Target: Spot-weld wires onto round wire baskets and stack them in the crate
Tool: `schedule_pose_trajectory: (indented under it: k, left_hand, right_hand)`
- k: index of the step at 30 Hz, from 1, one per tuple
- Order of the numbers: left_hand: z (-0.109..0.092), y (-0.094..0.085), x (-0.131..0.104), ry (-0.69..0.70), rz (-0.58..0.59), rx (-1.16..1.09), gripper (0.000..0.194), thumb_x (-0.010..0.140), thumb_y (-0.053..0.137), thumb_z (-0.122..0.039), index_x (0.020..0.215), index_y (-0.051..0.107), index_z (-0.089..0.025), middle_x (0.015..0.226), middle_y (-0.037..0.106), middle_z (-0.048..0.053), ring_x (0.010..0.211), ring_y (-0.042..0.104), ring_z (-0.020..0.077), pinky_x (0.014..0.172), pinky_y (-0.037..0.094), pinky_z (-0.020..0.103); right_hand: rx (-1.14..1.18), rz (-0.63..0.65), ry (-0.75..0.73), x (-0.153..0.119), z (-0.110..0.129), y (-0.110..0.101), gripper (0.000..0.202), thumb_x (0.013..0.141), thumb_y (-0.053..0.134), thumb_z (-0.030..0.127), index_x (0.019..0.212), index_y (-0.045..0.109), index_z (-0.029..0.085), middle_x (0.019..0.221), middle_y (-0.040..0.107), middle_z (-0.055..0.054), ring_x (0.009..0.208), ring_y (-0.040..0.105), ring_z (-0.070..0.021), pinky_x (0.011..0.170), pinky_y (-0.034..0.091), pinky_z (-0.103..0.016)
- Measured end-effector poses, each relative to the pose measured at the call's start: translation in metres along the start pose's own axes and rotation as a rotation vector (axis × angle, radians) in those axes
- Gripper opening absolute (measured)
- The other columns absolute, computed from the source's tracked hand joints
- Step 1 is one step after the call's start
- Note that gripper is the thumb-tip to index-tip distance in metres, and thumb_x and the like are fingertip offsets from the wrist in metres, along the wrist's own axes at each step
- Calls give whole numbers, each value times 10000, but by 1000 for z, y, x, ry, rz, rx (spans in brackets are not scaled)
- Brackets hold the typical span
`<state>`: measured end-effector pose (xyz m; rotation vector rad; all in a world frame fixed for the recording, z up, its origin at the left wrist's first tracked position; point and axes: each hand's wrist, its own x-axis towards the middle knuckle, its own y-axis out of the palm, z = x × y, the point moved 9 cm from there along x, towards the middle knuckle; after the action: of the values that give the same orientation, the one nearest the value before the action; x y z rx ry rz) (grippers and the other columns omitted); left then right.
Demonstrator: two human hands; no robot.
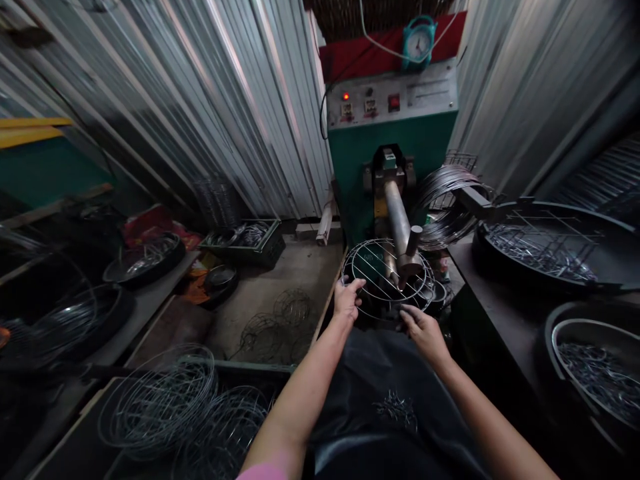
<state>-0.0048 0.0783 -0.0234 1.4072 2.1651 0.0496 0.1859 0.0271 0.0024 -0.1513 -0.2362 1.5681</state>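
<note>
A round wire rack (pixel 373 270) with parallel bars lies under the metal arm (pixel 399 217) of a green machine (pixel 350 157). My left hand (pixel 347 299) grips the rack's left rim, fingers closed round the wire. On the near right side, my right hand (pixel 416 322) is pinched close to the rim, below the electrode tip; what its fingers hold is too small and dark to make out. Small bent wire pieces (pixel 397 408) rest in a pile on the dark apron (pixel 360 373) over my lap.
Wire coils (pixel 440 207) hang right of the machine arm. Black pans (pixel 615 247) (pixel 553 333) of metal pieces stand at right. Wire rings (pixel 165 400) pile up at lower left, a green crate (pixel 273 247) stands beyond, and a teal clock (pixel 419 45) tops the machine.
</note>
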Motion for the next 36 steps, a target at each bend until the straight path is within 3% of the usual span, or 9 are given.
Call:
schedule_pose_trajectory:
  k: [5, 20, 26, 36]
  left_hand:
    - [-2, 2, 3, 80, 8, -24, 570, 504, 754, -266, 979, 444, -203, 661, 460, -74, 443, 365, 16, 386, 187, 140]
    - [3, 1, 13, 24, -57, 12, 512, 496, 767, -278, 904, 473, -182, 629, 469, -63, 448, 397, 31, 369, 210, 142]
    - [6, 0, 17, 25, -73, -14, 422, 482, 765, -242, 779, 471, -178, 591, 450, -66, 435, 382, 32, 351, 193, 139]
    - [9, -4, 5, 8, -160, -68, 434, 478, 784, -256, 763, 469, -170, 563, 441, -76, 407, 388, 38, 339, 189, 153]
  right_hand:
    - [56, -17, 24, 5, -4, -4, 442, 744, 523, 539, 923, 621, 147, 629, 635, -49, 519, 572, -188, 472, 433, -289]
    - [42, -54, -7, 16, 13, -8, 431, 736, 514, 542, 875, 602, 144, 616, 591, -23, 504, 544, -154, 512, 435, -271]
    - [92, -27, 30, 21, 3, -3, 443, 734, 505, 588, 844, 586, 167, 598, 567, -5, 444, 509, -137, 440, 391, -257]
    - [-101, -93, -47, 25, 15, -10, 391, 734, 458, 498, 859, 631, 170, 614, 617, -31, 492, 556, -174, 495, 449, -292]
